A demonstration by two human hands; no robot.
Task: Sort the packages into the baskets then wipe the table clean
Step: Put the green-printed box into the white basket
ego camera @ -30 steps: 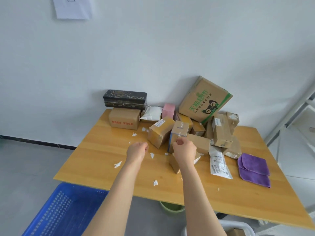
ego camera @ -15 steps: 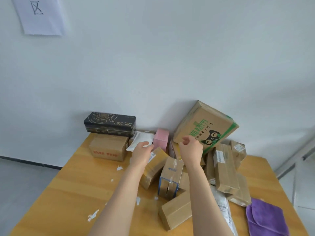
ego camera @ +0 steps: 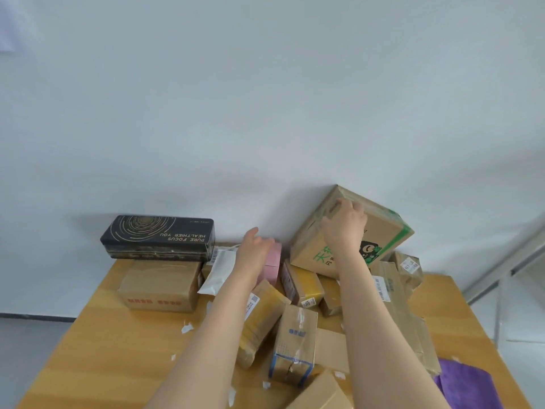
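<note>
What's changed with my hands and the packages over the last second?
Both hands moved away from the near packages to the back: the right hand now rests on the big tilted carton, the left hand reaches the pink box. All packages look unmoved.

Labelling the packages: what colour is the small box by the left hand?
The small box is pink, clearest in the head view.

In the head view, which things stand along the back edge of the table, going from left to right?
Black box → white pouch → pink box → large carton with green print.
</note>
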